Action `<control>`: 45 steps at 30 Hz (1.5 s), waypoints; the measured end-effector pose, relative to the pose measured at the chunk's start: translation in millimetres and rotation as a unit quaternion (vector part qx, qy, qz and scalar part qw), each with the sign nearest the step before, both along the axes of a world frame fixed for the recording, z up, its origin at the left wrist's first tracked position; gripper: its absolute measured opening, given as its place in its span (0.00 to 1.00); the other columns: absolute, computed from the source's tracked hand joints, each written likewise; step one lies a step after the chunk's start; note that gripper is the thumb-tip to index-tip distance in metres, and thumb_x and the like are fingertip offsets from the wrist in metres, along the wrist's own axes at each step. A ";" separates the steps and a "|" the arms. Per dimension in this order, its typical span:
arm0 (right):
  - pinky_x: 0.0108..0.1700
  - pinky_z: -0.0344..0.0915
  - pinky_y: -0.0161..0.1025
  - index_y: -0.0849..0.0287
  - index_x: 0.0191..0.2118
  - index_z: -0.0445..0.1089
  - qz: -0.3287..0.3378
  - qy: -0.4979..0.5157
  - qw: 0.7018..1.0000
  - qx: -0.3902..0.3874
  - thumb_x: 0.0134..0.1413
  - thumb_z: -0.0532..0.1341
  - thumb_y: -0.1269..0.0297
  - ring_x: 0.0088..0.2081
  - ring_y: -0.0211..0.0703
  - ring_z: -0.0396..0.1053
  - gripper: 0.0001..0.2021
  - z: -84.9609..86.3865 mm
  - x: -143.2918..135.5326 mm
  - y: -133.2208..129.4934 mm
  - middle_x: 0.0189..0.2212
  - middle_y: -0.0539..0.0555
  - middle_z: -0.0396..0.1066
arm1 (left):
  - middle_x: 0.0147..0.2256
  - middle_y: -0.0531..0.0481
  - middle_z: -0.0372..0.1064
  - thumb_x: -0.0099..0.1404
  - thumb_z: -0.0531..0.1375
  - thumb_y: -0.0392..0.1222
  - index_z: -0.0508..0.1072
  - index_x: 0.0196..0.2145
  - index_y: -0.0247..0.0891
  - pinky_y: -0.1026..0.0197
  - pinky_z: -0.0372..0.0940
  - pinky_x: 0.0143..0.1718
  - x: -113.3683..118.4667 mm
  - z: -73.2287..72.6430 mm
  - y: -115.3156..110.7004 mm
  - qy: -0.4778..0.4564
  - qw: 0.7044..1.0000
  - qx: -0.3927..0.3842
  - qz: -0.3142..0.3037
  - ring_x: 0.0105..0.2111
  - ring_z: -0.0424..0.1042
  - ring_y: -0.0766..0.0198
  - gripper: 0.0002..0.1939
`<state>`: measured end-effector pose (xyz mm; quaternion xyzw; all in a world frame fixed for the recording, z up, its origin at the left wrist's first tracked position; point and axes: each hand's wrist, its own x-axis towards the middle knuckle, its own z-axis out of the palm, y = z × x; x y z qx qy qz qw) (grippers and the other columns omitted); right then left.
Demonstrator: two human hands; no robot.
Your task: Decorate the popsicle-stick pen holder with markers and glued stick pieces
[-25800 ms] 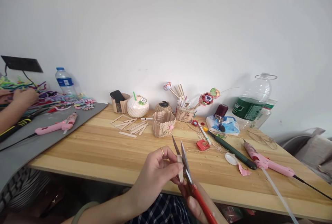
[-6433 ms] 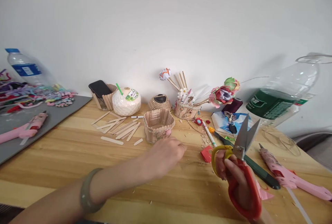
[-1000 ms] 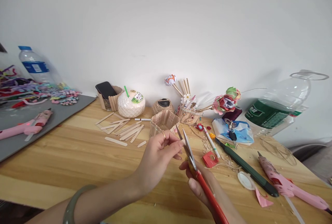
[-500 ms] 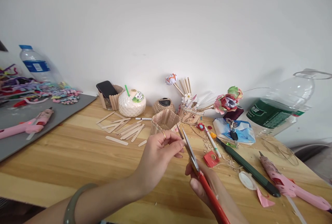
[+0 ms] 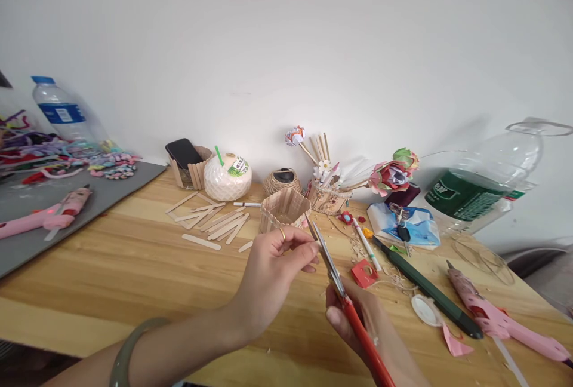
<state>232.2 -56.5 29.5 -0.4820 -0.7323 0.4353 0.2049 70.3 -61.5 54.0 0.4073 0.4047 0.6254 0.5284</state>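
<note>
My right hand [image 5: 353, 315] is closed round the red handles of a pair of scissors [image 5: 333, 270], whose blades point up and away, slightly apart. Just left of the blades, my left hand [image 5: 282, 267] pinches with thumb and fingertips close to the metal. Whatever lies in that pinch is too small or too hidden to name. Behind my left hand stands a small basket of wooden sticks [image 5: 284, 208], its lower part covered by my fingers. Loose craft sticks [image 5: 224, 224] lie to the left of it on the wooden table [image 5: 134, 273].
A coconut with a green straw [image 5: 228, 178], a twine ball [image 5: 282, 183] and a pot of paper flowers [image 5: 329, 196] line the wall. On the right are a green cutter-like tool [image 5: 430, 288], a pink glue gun [image 5: 496, 315] and a large bottle [image 5: 483, 184]. Another glue gun [image 5: 58, 214] lies left.
The scissor blades have drawn closer together, and the fingers of my right hand have closed in slightly on the handles. My left hand stays almost in place.
</note>
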 end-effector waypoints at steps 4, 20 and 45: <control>0.24 0.46 0.35 0.56 0.24 0.53 0.031 -0.003 1.000 -0.002 0.46 0.50 0.31 0.24 0.36 0.45 0.28 -5.1 3.6 4.9 0.21 0.46 0.50 | 0.22 0.55 0.70 0.55 0.63 0.36 0.74 0.24 0.36 0.68 0.66 0.29 0.3 -0.5 0.5 -0.006 1.000 -0.002 0.004 0.25 0.69 0.69 0.03; 0.23 0.45 0.34 0.56 0.23 0.52 0.006 -0.005 1.000 0.014 0.49 0.53 0.38 0.23 0.35 0.45 0.24 -8.6 2.9 5.0 0.21 0.45 0.47 | 0.21 0.54 0.70 0.55 0.62 0.36 0.74 0.23 0.36 0.67 0.66 0.30 -1.7 -2.0 -0.7 0.016 1.000 0.004 0.021 0.25 0.68 0.69 0.04; 0.23 0.44 0.34 0.56 0.23 0.52 -0.029 0.001 0.999 0.019 0.48 0.52 0.35 0.23 0.36 0.46 0.26 -6.9 -2.5 -1.7 0.20 0.45 0.48 | 0.23 0.55 0.70 0.57 0.61 0.37 0.74 0.24 0.37 0.67 0.65 0.31 0.1 -5.4 -0.5 0.027 1.000 0.007 0.003 0.27 0.68 0.68 0.05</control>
